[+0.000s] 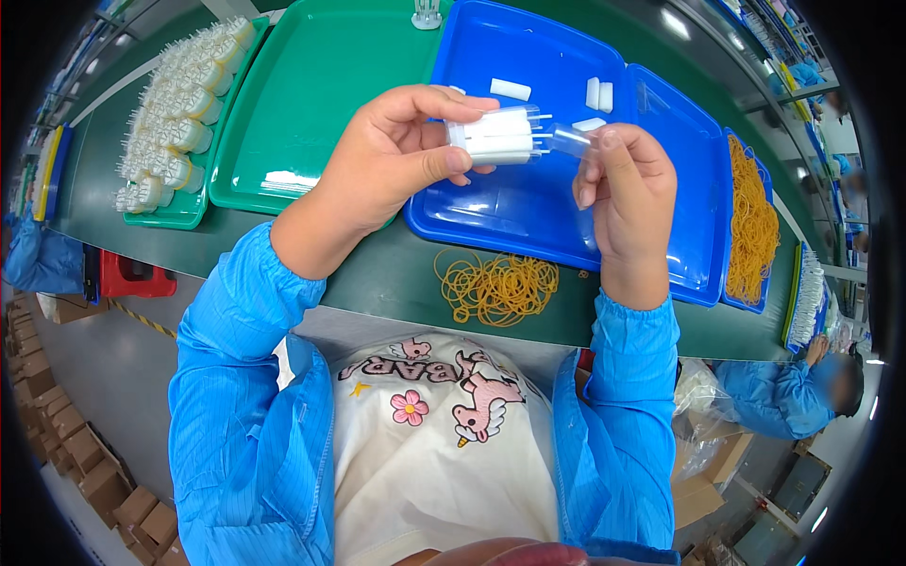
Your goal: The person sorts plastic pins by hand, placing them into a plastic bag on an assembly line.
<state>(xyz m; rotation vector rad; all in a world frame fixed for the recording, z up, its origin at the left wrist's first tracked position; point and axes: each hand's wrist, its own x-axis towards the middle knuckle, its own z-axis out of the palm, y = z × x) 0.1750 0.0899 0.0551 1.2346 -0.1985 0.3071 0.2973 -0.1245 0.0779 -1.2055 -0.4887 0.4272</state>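
My left hand point(392, 141) is closed round a bundle of white cylinders point(500, 140) standing on a pale base, with thin pins sticking out toward the right. Clear plastic shows around some of the cylinders. Between the thumb and fingers of my right hand point(634, 179) is a short clear plastic tube point(570, 141), close to the pin ends. Whether the tube touches the pins I cannot tell. Beneath both hands lies a blue tray point(491, 212) with a few loose white cylinders point(511, 90) in it.
Yellow rubber bands point(500, 288) lie piled on the green table before me; more fill a small tray point(750, 222) at the right. A green tray point(283, 104) stands left, beside rows of banded white bundles point(179, 118). Another person point(788, 396) sits at the right.
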